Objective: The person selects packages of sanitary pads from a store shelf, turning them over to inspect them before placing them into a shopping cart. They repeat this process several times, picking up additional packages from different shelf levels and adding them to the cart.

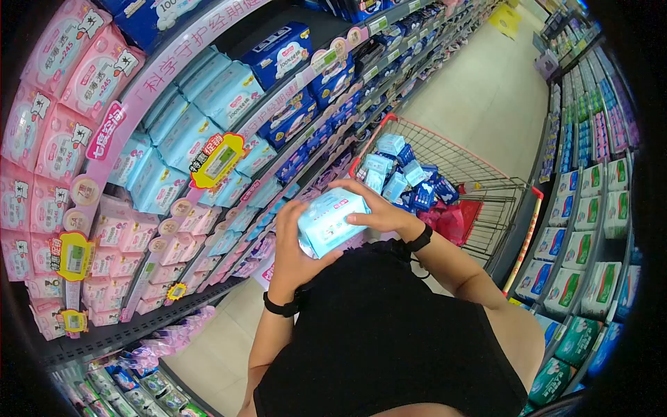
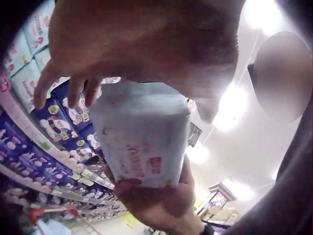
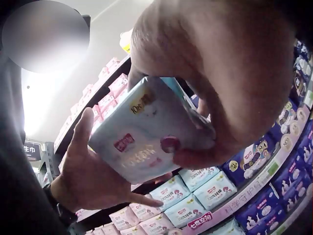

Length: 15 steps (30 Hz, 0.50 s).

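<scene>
A light blue soft pack of sanitary pads is held up in front of the black top. My right hand grips its right end, the thumb lying on the printed face. At the opposite end is my left hand, spread around the pack's left side. In the right wrist view, the left hand shows an open palm with thumb and fingers extended beside the pack. The left wrist view has the right hand curled around the pack's far end.
Shelves on the left carry pink packs, light blue packs and dark blue packs. A wire shopping cart stands ahead, with several light blue and dark blue packs and a red bag inside. More shelving lines the right side.
</scene>
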Each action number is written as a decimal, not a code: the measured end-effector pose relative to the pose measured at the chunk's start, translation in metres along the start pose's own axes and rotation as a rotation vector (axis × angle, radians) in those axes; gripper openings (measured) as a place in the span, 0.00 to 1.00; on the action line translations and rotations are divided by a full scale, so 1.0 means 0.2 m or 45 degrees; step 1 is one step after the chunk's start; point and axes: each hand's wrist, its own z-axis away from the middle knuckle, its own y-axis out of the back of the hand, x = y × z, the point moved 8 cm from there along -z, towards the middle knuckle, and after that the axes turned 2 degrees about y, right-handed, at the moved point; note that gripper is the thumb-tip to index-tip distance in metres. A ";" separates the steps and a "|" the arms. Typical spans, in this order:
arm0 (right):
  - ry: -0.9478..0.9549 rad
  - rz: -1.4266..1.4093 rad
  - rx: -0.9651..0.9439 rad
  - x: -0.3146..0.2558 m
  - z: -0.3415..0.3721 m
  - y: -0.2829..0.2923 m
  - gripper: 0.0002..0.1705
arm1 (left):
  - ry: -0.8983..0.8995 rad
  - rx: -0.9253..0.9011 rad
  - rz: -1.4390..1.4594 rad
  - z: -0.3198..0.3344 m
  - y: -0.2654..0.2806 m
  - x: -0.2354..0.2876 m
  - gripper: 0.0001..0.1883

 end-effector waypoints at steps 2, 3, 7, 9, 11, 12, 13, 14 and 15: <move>0.079 -0.009 0.032 -0.04 0.00 -0.01 0.54 | 0.296 0.013 0.304 0.10 -0.07 -0.28 0.52; 0.108 -0.017 0.043 -0.04 -0.01 -0.02 0.56 | 0.403 0.000 0.396 0.12 -0.09 -0.32 0.53; 0.234 -0.074 0.033 -0.03 -0.02 -0.02 0.61 | 0.611 -0.111 0.484 0.11 -0.08 -0.29 0.54; 0.110 -0.384 0.053 0.04 -0.04 0.00 0.66 | 0.426 -0.086 0.209 0.09 -0.02 -0.22 0.54; -0.004 -0.768 0.057 0.09 -0.04 -0.03 0.70 | 0.229 -0.062 -0.009 0.06 -0.01 -0.16 0.54; -0.051 -0.573 0.019 0.09 -0.04 -0.04 0.70 | 0.128 -0.049 -0.087 0.05 -0.01 -0.12 0.55; -0.099 -0.376 -0.021 0.08 -0.03 -0.05 0.70 | 0.027 -0.034 -0.165 0.04 -0.02 -0.09 0.56; -0.146 -0.179 -0.062 0.08 -0.03 -0.05 0.70 | 0.039 -0.023 -0.127 0.03 -0.02 -0.07 0.56; -0.075 -0.159 -0.041 0.06 -0.04 -0.05 0.64 | 0.052 -0.013 -0.091 0.01 0.00 -0.03 0.56</move>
